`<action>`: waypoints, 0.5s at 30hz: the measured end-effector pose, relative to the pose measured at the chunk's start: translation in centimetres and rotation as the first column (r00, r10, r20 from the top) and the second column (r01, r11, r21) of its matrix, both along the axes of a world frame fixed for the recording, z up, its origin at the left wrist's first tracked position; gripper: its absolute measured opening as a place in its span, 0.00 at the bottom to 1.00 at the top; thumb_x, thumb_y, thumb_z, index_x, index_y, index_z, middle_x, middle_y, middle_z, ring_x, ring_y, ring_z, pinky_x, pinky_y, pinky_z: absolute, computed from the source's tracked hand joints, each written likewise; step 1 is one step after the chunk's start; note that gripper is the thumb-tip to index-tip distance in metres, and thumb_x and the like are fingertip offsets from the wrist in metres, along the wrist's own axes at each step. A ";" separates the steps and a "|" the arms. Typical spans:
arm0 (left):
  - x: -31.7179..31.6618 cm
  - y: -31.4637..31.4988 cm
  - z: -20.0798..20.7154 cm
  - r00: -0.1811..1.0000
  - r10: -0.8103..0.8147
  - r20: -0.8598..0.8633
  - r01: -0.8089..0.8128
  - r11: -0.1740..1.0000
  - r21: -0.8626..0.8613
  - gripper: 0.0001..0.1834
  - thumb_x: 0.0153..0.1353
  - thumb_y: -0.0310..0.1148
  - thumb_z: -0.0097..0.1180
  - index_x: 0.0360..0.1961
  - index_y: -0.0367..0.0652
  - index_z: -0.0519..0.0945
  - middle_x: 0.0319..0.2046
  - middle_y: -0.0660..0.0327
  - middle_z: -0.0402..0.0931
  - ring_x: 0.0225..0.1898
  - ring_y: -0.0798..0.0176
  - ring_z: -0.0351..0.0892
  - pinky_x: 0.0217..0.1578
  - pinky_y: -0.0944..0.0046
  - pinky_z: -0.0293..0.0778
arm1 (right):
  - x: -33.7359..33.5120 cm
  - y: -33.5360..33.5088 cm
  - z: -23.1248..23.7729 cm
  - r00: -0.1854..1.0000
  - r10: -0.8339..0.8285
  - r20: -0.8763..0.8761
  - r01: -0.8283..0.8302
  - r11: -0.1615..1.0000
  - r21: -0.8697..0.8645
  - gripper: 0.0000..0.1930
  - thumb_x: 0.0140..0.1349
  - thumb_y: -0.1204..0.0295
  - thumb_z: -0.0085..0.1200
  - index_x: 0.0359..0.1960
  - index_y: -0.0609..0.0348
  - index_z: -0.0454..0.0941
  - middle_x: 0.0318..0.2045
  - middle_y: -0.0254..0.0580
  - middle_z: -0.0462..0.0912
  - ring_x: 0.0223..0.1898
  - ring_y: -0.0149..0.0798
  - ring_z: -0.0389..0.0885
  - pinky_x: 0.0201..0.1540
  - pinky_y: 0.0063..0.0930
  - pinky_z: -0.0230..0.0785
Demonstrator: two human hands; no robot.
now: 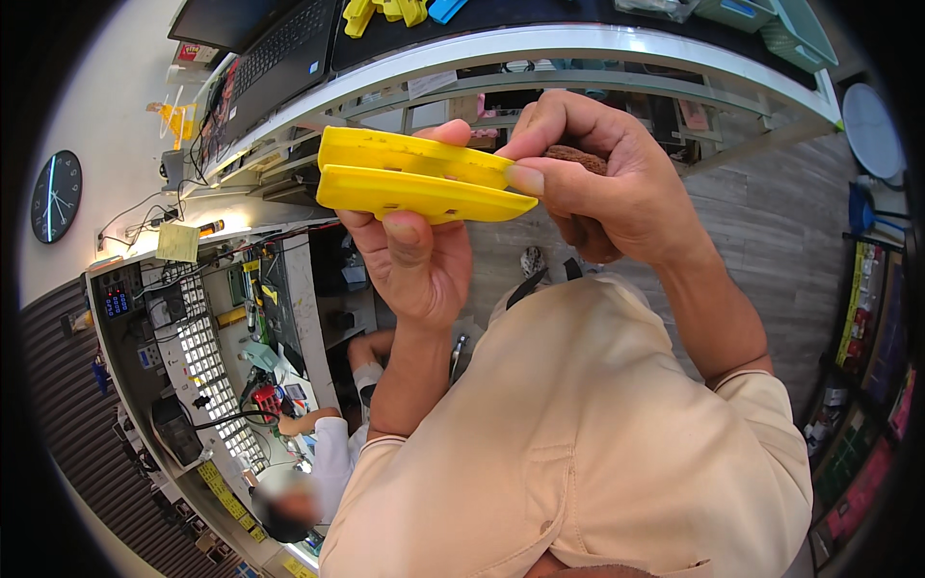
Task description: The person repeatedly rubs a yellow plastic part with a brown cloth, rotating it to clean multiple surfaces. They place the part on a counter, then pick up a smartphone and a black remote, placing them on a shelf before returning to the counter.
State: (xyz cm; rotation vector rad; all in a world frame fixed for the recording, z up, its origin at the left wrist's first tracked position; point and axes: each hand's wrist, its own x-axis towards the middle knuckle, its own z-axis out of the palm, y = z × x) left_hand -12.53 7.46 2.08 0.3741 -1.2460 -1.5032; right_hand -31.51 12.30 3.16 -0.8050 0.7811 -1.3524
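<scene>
yellow piece (424,183) held up in the air before the chest, short of the bench (578,40). left hand (409,255) grips it left of its middle: thumb on the near wall, fingers behind and below, pinching it. right hand (617,188) at the right end, thumb and forefinger tips pinching there; a brown pad (576,159) sits in the curl of the same fingers. counts: two hands, one pad, one piece in two long walls; cannot tell if folded or two halves. two small dark notches in the near wall. on the bench, one laptop (279,63), one blue part (446,10), several yellow parts (390,10) cut by the frame. one co-worker (332,462) at lower left. long axis runs left to right across the body, dipping slightly right; blunt end left, tapered end toward the right hand.
</scene>
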 end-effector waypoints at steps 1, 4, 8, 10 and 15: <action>-0.1 0.1 0.2 0.999 -0.013 -0.040 0.015 0.999 0.030 0.33 0.71 0.47 0.59 0.73 0.59 0.61 0.65 0.38 0.70 0.65 0.52 0.75 0.65 0.51 0.74 | -0.1 0.1 0.2 1.000 0.018 0.007 -0.019 1.000 0.025 0.06 0.66 0.74 0.64 0.40 0.59 0.80 0.36 0.29 0.77 0.24 0.15 0.69 0.21 0.10 0.59; 0.1 0.0 0.0 0.999 -0.037 -0.005 0.037 0.999 -0.018 0.33 0.73 0.49 0.56 0.74 0.60 0.60 0.67 0.41 0.69 0.65 0.54 0.75 0.65 0.50 0.74 | 0.1 0.0 0.0 1.000 -0.016 -0.015 0.016 1.000 0.006 0.06 0.65 0.74 0.64 0.40 0.59 0.80 0.36 0.30 0.77 0.23 0.15 0.69 0.21 0.10 0.59; 0.2 0.1 0.1 0.998 -0.042 0.041 0.045 0.997 -0.062 0.33 0.73 0.50 0.55 0.75 0.61 0.60 0.67 0.42 0.68 0.65 0.53 0.74 0.65 0.49 0.74 | 0.5 -0.2 -0.5 0.999 -0.041 0.019 0.042 0.997 -0.069 0.06 0.65 0.74 0.65 0.39 0.58 0.80 0.36 0.31 0.78 0.24 0.16 0.70 0.20 0.11 0.59; 0.2 0.5 0.4 0.999 -0.032 0.004 0.032 0.999 -0.008 0.34 0.71 0.48 0.59 0.74 0.61 0.62 0.65 0.38 0.70 0.66 0.47 0.74 0.65 0.48 0.72 | 0.4 -0.1 -0.4 0.999 -0.024 0.033 0.025 0.999 -0.044 0.06 0.64 0.74 0.66 0.38 0.58 0.79 0.35 0.31 0.77 0.24 0.17 0.70 0.20 0.12 0.59; 0.1 0.9 0.5 1.000 -0.018 -0.015 0.019 1.000 0.018 0.34 0.69 0.47 0.63 0.72 0.59 0.64 0.62 0.35 0.73 0.66 0.44 0.74 0.65 0.47 0.70 | 1.2 -0.2 -0.3 0.995 -0.060 0.082 0.067 0.995 -0.078 0.07 0.64 0.74 0.66 0.36 0.57 0.78 0.33 0.30 0.76 0.23 0.17 0.68 0.20 0.12 0.58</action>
